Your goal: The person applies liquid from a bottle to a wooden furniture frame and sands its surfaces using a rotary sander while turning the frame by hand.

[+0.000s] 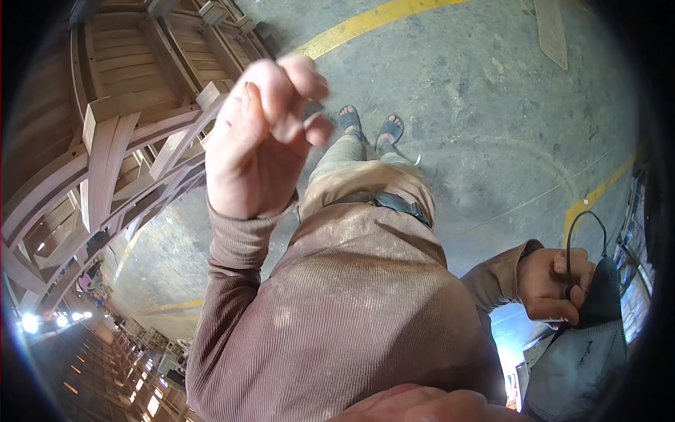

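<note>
My left hand (256, 133) is raised in front of my body, palm side showing. Its fingers curl in toward the thumb, partly blurred, and I see nothing between them. Low at the right, my right hand (559, 285) pinches a dark grey face mask (580, 362) by its upper edge. A thin black ear loop (587, 212) arches up from the mask beside the fingers. The mask's lower end fades into the dark rim of the picture.
Stacked wooden frames with curved slats (105, 141) stand close on the left. A grey concrete floor (492, 126) with yellow painted lines (380, 20) stretches ahead. A flat board (552, 32) lies at the far right. Bright lamps (31, 322) show at lower left.
</note>
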